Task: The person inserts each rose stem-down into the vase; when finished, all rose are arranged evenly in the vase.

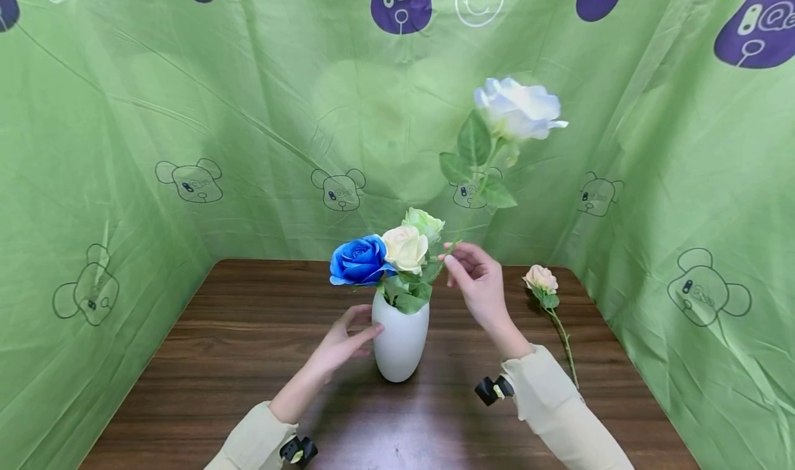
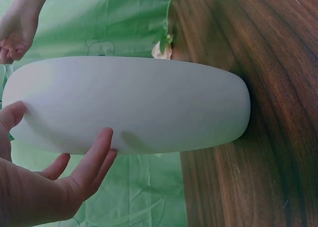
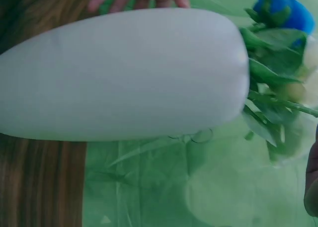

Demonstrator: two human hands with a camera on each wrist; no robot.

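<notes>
Touching smooth, rounded vase (image 1: 400,340); pinching thin-stemmed, ruffled white rose (image 1: 520,111).

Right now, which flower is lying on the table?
The pale pink rose at right; three others stand in the vase, and the right hand holds the large white one.

A white vase (image 2: 129,103) stretches sideways across the left wrist view, its base at right against the brown wooden tabletop (image 2: 283,177). From the lower left, the left hand (image 2: 57,187) touches the vase with spread fingers. The right hand (image 2: 19,31), fingers bent, shows at upper left. A pale pink flower (image 2: 162,50) peeks past the vase; green cloth (image 2: 131,13) hangs behind.
</notes>
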